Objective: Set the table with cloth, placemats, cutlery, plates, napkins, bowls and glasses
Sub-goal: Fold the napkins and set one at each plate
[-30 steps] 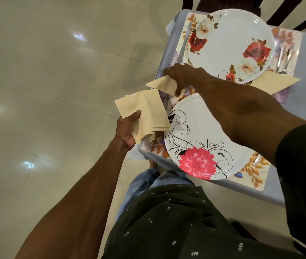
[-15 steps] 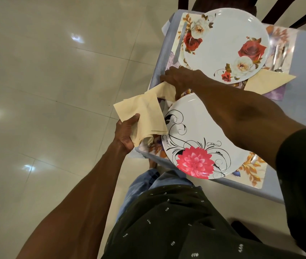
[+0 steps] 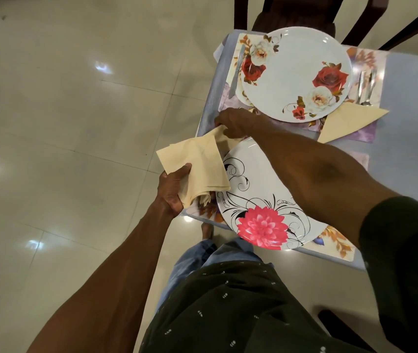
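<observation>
Home dining area. Just beyond the right hand [image 3: 236, 123], a floral plate [image 3: 294, 72] on a placemat [image 3: 371, 59] atop a pale blue tablecloth [image 3: 411, 103]; dark wooden chair [image 3: 292, 14] further back. Glossy tiled floor [image 3: 75, 123] left of the hands.

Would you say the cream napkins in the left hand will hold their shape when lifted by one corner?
Probably not: the napkins sag and bunch where the left hand grips them. They look light and likely to unfold.
</observation>
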